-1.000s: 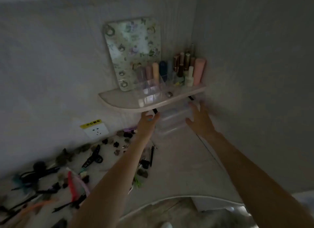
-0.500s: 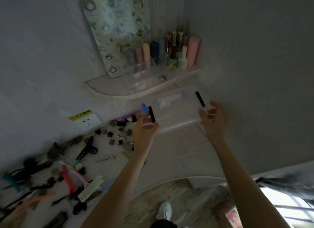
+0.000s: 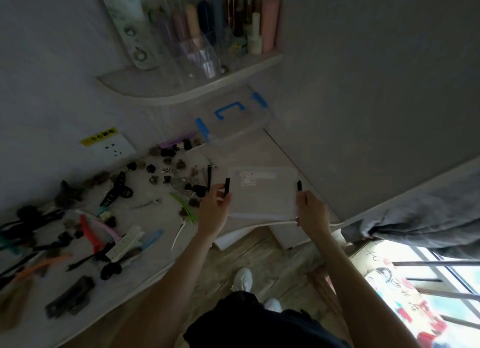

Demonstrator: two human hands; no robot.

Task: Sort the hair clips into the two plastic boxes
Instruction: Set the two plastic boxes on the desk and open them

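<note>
I hold a clear plastic box (image 3: 262, 194) with black side latches and a small sticker on its lid over the near edge of the white table (image 3: 155, 218). My left hand (image 3: 214, 207) grips its left side by the black latch. My right hand (image 3: 310, 210) grips its right side. A second clear box with blue latches and handle (image 3: 231, 116) stands against the wall under the shelf. Several hair clips (image 3: 166, 176) lie spread over the table to the left, small claw clips near the boxes and long colourful ones (image 3: 91, 233) further left.
A curved wall shelf (image 3: 187, 88) above carries a clear organiser with tubes and bottles and a patterned board. A wall socket (image 3: 111, 147) sits low on the left wall. A grey curtain (image 3: 415, 212) and a bright window are at right; wooden floor below.
I have pulled the black-latched box out from under the shelf and lowered it toward the table's near edge. The blue-latched box behind it has come into sight.
</note>
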